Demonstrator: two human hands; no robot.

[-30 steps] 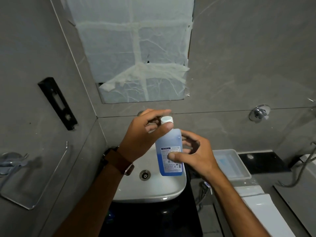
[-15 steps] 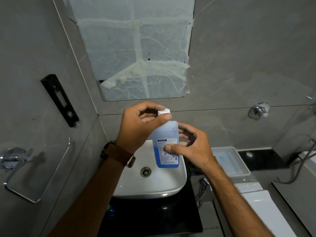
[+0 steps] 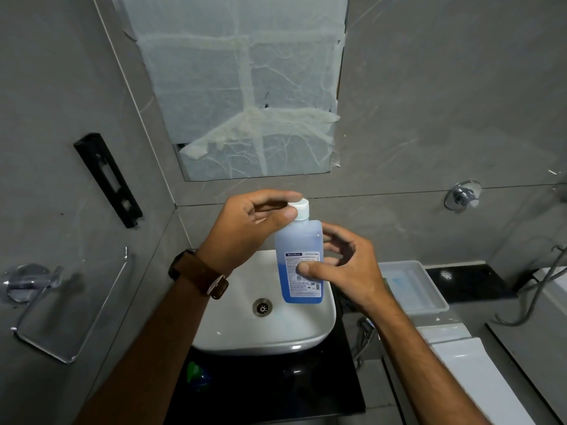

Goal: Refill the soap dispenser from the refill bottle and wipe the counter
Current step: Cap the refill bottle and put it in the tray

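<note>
A translucent refill bottle (image 3: pixel 299 240) with blue liquid and a white label is held upright above the white basin (image 3: pixel 239 329). My right hand (image 3: pixel 346 268) wraps its body from the right, thumb on the label. My left hand (image 3: pixel 251 228), with a brown watch strap on the wrist, pinches the white cap (image 3: pixel 300 207) between thumb and fingers. The cap sits on the bottle's neck. No soap dispenser can be made out.
The basin rests on a glossy black counter (image 3: pixel 276 384) with a green and blue object (image 3: pixel 198 375) at its front left. A white tray (image 3: pixel 411 286) stands to the right, a toilet lid (image 3: pixel 472 372) below it. A towel ring (image 3: pixel 58 305) hangs on the left wall.
The bottle and both hands have stayed above the basin. My left fingers have shifted a little around the cap; the view has moved slightly.
</note>
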